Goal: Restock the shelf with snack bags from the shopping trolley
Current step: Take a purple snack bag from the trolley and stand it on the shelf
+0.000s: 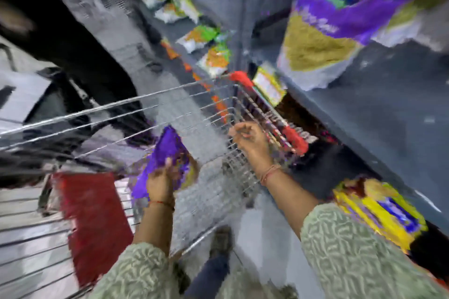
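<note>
Blurred view, looking down over a wire trolley beside a grey shelf.

Left hand at 6 o'clock of centre, clenched around the lower edge of a purple bag, held up over the trolley basket. Thin red thread on that wrist.

Right hand just right of the bag, at 3 o'clock from it, fingers curled at the trolley's wire edge near a red corner cap; too blurred to tell whether gripping the wire or only resting by it. Nothing seen in its grasp. Red thread on this wrist too.

Both forearms in pale green patterned sleeves entering from 6 o'clock.

Red flap of the trolley at 8 o'clock, lying against the wire.

Large purple and yellow bag on the shelf at 1 o'clock. Yellow and blue bag lower on the shelf at 4 o'clock, close by the right sleeve. Row of green and orange bags along the shelf at 12 o'clock, well apart from the hands.

Shoe on the grey floor at 6 o'clock, below the trolley's wire edge.
</note>
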`<move>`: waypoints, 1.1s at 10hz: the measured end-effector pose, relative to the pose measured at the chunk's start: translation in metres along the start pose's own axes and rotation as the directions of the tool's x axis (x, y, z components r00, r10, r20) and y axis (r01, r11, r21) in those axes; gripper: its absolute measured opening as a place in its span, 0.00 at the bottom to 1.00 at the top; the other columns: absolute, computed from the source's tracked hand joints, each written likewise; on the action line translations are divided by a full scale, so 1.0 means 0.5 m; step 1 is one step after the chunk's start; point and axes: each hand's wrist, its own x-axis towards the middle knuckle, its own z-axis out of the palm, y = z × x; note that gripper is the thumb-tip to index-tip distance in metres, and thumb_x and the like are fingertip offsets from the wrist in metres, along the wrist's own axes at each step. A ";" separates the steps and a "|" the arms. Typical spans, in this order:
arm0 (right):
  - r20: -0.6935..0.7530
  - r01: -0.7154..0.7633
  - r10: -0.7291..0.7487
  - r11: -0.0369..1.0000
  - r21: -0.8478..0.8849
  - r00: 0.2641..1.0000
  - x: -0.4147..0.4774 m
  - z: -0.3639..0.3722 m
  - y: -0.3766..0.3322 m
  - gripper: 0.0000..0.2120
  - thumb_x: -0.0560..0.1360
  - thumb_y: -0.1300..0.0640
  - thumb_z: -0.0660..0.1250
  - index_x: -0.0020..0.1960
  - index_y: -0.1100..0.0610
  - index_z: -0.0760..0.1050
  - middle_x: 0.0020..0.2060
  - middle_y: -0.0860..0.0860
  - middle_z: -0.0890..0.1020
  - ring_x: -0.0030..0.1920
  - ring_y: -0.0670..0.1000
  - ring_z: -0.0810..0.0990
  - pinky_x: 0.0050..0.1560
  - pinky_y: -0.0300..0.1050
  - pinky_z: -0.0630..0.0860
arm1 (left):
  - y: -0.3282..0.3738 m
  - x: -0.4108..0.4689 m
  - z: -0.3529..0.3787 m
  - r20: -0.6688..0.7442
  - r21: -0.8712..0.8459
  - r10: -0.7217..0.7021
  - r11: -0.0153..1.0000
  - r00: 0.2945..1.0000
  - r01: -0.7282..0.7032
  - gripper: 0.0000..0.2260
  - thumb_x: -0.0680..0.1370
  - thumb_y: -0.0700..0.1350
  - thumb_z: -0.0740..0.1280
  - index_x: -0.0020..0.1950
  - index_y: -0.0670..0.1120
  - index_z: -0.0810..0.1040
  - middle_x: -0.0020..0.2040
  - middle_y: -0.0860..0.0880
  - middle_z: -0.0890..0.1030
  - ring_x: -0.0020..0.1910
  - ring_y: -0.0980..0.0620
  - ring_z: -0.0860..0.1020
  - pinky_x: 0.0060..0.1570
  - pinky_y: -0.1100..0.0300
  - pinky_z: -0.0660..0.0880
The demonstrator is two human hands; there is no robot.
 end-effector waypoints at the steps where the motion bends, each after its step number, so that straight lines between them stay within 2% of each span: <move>1: 0.133 -0.063 0.080 0.990 -0.126 0.988 0.062 0.094 0.068 0.10 0.70 0.68 0.67 0.49 0.60 0.70 0.36 0.44 0.74 0.29 0.28 0.73 0.35 0.23 0.70 | -0.079 0.049 -0.043 0.039 -0.004 -0.341 0.940 0.939 0.342 0.11 0.77 0.42 0.59 0.34 0.47 0.69 0.32 0.47 0.72 0.30 0.48 0.71 0.22 0.64 0.67; 2: 0.226 -0.085 0.158 0.949 -0.302 0.961 0.119 0.159 0.146 0.12 0.71 0.67 0.66 0.54 0.66 0.73 0.38 0.47 0.76 0.35 0.34 0.75 0.41 0.29 0.70 | -0.126 0.059 -0.051 0.042 -0.002 -0.510 0.860 0.859 0.511 0.05 0.76 0.39 0.61 0.40 0.45 0.71 0.36 0.46 0.68 0.31 0.51 0.65 0.29 0.60 0.61; 3: 0.238 -0.087 0.218 0.883 -0.462 0.946 0.185 0.219 0.205 0.14 0.71 0.68 0.63 0.56 0.63 0.74 0.51 0.58 0.80 0.50 0.51 0.77 0.53 0.43 0.72 | -0.158 0.088 -0.056 -0.044 0.004 -0.486 0.874 0.873 0.486 0.06 0.74 0.42 0.65 0.38 0.48 0.70 0.47 0.44 0.73 0.34 0.53 0.70 0.35 0.60 0.69; 4: 0.329 -0.053 0.267 0.842 -0.537 0.906 0.226 0.262 0.227 0.17 0.72 0.70 0.59 0.59 0.62 0.73 0.55 0.59 0.79 0.50 0.46 0.81 0.48 0.33 0.73 | -0.170 0.119 -0.049 -0.201 0.004 -0.422 0.902 0.884 0.432 0.05 0.75 0.38 0.62 0.41 0.44 0.76 0.56 0.36 0.77 0.51 0.41 0.78 0.51 0.53 0.75; 5: 0.324 0.050 0.246 0.722 -0.690 0.914 0.236 0.283 0.226 0.12 0.69 0.69 0.60 0.43 0.59 0.79 0.46 0.62 0.82 0.47 0.56 0.79 0.45 0.43 0.72 | -0.180 0.132 -0.042 -0.304 0.181 -0.346 0.894 0.888 0.410 0.14 0.75 0.39 0.64 0.58 0.34 0.74 0.61 0.33 0.76 0.60 0.36 0.74 0.57 0.49 0.70; 6: 0.262 0.046 0.200 0.707 -0.706 0.944 0.211 0.261 0.208 0.10 0.67 0.68 0.61 0.34 0.58 0.78 0.37 0.61 0.80 0.41 0.54 0.76 0.42 0.44 0.68 | -0.157 0.122 -0.046 -0.343 0.137 -0.329 0.909 0.880 0.393 0.11 0.74 0.40 0.65 0.54 0.35 0.76 0.55 0.35 0.79 0.58 0.40 0.77 0.57 0.50 0.72; 7: 0.139 -0.066 0.174 0.821 -0.567 0.975 0.156 0.220 0.174 0.12 0.70 0.68 0.61 0.35 0.55 0.78 0.33 0.52 0.77 0.36 0.51 0.74 0.37 0.38 0.68 | -0.125 0.121 -0.061 -0.286 -0.234 -0.264 0.951 0.921 0.200 0.15 0.76 0.34 0.56 0.33 0.46 0.73 0.30 0.51 0.78 0.31 0.61 0.79 0.37 0.67 0.78; 8: 0.023 -0.102 0.115 0.948 -0.302 0.993 0.093 0.161 0.102 0.20 0.71 0.71 0.60 0.30 0.48 0.70 0.31 0.45 0.73 0.30 0.36 0.71 0.30 0.26 0.67 | -0.062 0.118 -0.074 -0.185 -0.339 -0.027 0.940 0.982 -0.039 0.24 0.73 0.28 0.54 0.24 0.46 0.77 0.20 0.56 0.78 0.23 0.63 0.76 0.27 0.73 0.74; 9: -0.083 0.053 -0.066 0.988 -0.147 0.994 0.035 0.092 0.031 0.13 0.72 0.67 0.60 0.34 0.51 0.70 0.32 0.41 0.72 0.30 0.30 0.71 0.35 0.27 0.67 | 0.049 0.059 -0.041 -0.128 -0.263 0.196 0.938 0.972 -0.224 0.16 0.69 0.30 0.58 0.28 0.48 0.73 0.21 0.60 0.77 0.25 0.64 0.73 0.29 0.74 0.70; 10: -0.276 0.191 -0.189 0.981 -0.021 0.942 -0.026 0.010 -0.038 0.07 0.71 0.57 0.58 0.35 0.49 0.69 0.33 0.40 0.72 0.34 0.34 0.70 0.40 0.33 0.66 | 0.149 -0.011 0.030 0.010 -0.242 0.424 0.880 0.906 -0.409 0.11 0.67 0.41 0.61 0.28 0.53 0.77 0.24 0.62 0.76 0.31 0.64 0.70 0.39 0.67 0.67; 11: -0.508 0.382 -0.270 0.915 0.130 0.818 -0.082 -0.079 -0.121 0.07 0.72 0.59 0.57 0.36 0.50 0.68 0.27 0.40 0.75 0.31 0.36 0.68 0.36 0.31 0.66 | 0.227 -0.113 0.123 0.170 -0.401 0.545 0.799 0.821 -0.448 0.11 0.66 0.37 0.60 0.27 0.50 0.72 0.21 0.60 0.73 0.28 0.64 0.66 0.34 0.66 0.64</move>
